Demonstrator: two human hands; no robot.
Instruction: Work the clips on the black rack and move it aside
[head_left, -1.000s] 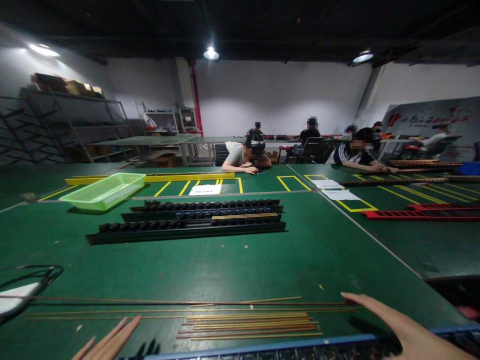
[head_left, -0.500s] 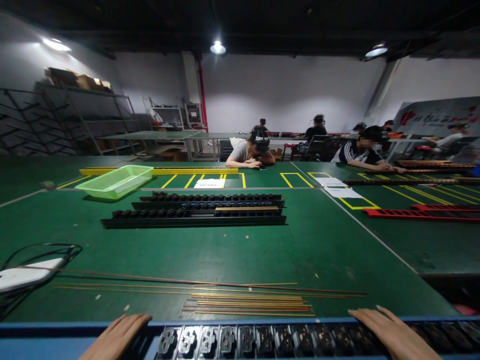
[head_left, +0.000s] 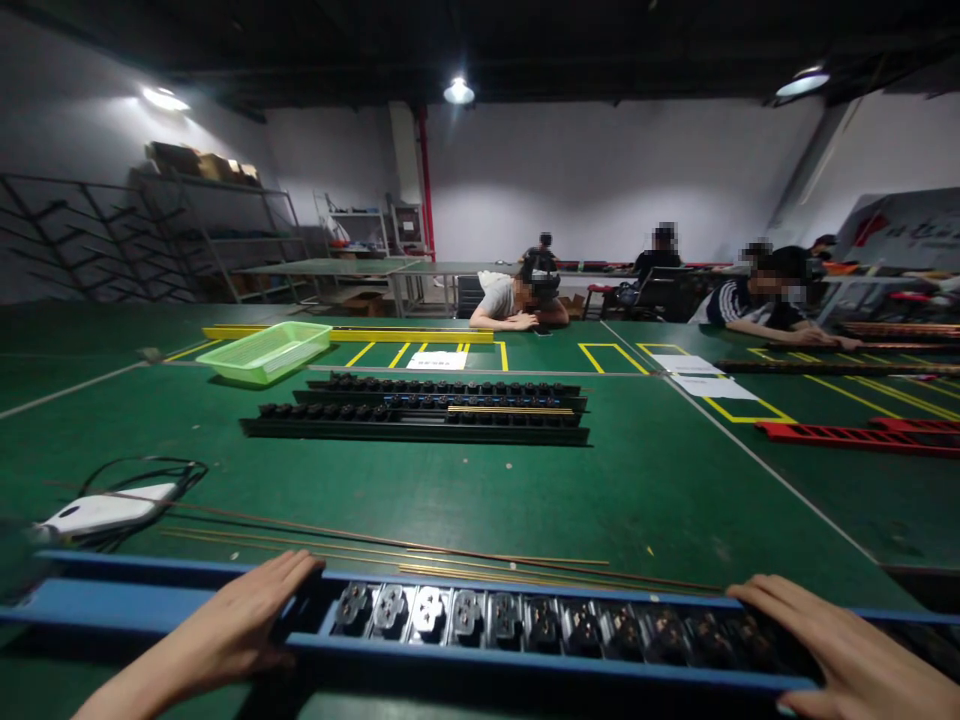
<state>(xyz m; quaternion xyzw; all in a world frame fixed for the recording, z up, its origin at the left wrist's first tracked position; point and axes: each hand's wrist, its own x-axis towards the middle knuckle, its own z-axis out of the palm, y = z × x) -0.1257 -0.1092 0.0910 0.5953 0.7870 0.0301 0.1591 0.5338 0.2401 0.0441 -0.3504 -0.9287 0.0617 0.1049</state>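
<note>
A long blue channel (head_left: pixel 525 660) lies across the near side of the table, with a row of black sockets (head_left: pixel 505 620) set in it. My left hand (head_left: pixel 244 620) grips the channel left of the sockets, fingers over the far edge and thumb at the near one. Farther right, my right hand (head_left: pixel 832 640) holds it the same way and covers some of the sockets. Thin brass-coloured rods (head_left: pixel 517 574) lie just beyond the far edge, partly hidden by the channel. At the channel's left part, its bare blue inside (head_left: pixel 120 605) shows.
A white handheld device (head_left: pixel 112 510) with a black cable lies at left. Ahead are black channels (head_left: pixel 420 428) with sockets, a light green basket (head_left: pixel 266 352), a yellow rail (head_left: pixel 405 335) and red rails (head_left: pixel 847 436). Two people lean on the table's far side.
Both hands and the blue channel have moved forward, so the channel now hides some of the rods. More of its near edge shows. The whole view has shifted slightly.
</note>
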